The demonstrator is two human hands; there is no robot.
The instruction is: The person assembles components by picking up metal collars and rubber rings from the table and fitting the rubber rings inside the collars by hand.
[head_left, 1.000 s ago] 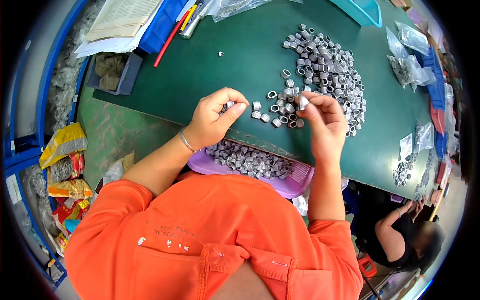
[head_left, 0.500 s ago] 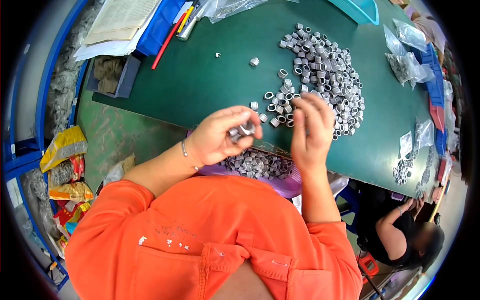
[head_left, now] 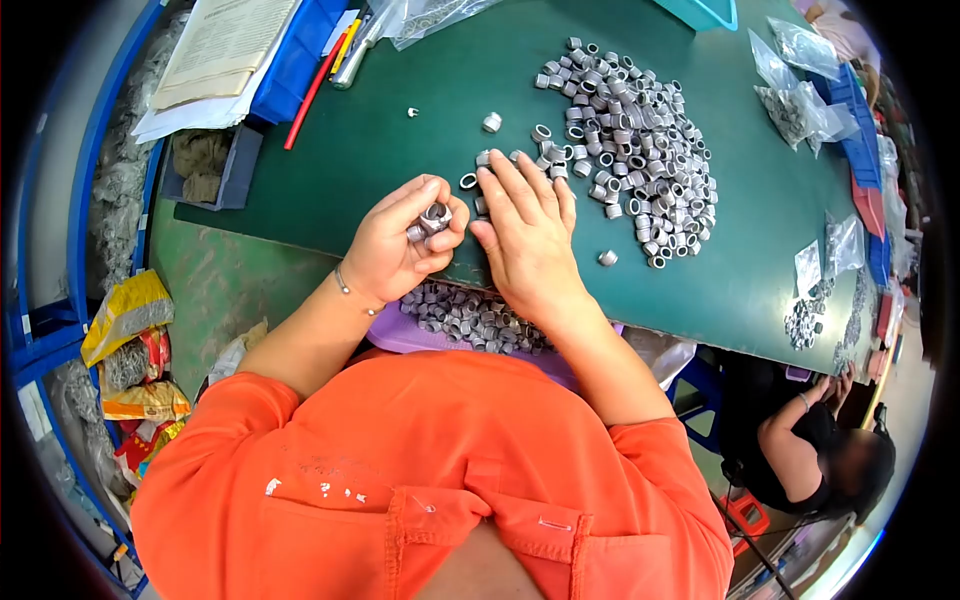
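Small grey metal rings (head_left: 650, 150) lie in a large pile on the green table (head_left: 370, 160). Near the table's front edge my left hand (head_left: 405, 235) is closed round a few metal rings (head_left: 435, 217), which show between thumb and fingers. My right hand (head_left: 525, 230) lies palm down with its fingers stretched over several rings at the left of the pile; whatever is under the palm is hidden. Below both hands, a purple basket (head_left: 395, 333) full of similar rings sits at the table edge.
Blue bin (head_left: 300, 62) with papers, a red pen (head_left: 308, 105) and a grey box (head_left: 240, 170) are at the upper left. Plastic bags (head_left: 800, 110) lie on the right. Another person (head_left: 800, 450) sits at the lower right. A turquoise basket (head_left: 705, 12) is at the top.
My right hand has moved left and flattened over the rings near the pile's left side. My left hand, still holding rings, has shifted left. The whole view has shifted slightly.
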